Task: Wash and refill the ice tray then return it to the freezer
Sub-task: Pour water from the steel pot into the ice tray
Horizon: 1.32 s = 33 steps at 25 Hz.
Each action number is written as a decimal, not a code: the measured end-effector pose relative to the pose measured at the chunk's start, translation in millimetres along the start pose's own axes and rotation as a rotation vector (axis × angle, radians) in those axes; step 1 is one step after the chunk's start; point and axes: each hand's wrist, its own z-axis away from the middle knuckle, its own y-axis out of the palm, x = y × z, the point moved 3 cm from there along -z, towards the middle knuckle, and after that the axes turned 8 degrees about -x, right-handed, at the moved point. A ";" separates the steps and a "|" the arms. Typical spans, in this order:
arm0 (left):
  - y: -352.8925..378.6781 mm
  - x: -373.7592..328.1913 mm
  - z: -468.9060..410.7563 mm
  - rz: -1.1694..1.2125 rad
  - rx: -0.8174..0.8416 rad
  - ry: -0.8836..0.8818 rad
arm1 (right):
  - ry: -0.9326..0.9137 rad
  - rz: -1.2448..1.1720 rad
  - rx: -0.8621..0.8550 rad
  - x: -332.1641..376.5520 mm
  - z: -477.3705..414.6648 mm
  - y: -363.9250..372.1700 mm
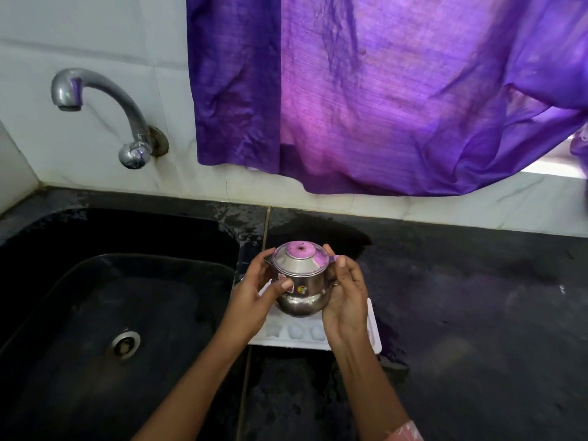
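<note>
A small steel pot (300, 281) with a lid is held up between both hands, just above a white ice tray (292, 334) that lies on the black counter beside the sink. My left hand (254, 291) grips the pot's left side, thumb across its front. My right hand (345, 297) cups the right side, fingers curled round it near the lid's rim. Most of the tray is hidden under the pot and hands; a few of its cells show at the front edge.
A black sink (121, 300) with a steel drain (125, 344) lies to the left. A steel tap (105, 113) juts from the white tiled wall above it. A purple curtain (381, 90) hangs behind. The wet black counter (477, 297) stretches to the right.
</note>
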 end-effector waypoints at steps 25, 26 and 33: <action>17.8 48.5 -100.6 -0.048 0.051 -0.119 | 0.020 0.577 -0.287 -22.2 -96.6 -8.0; 17.7 48.2 -100.2 -0.048 0.057 -0.123 | 0.023 0.581 -0.287 -22.6 -96.7 -8.5; 14.8 42.3 -93.8 -0.125 0.095 -0.164 | 0.042 0.618 -0.248 -17.5 -88.6 -3.7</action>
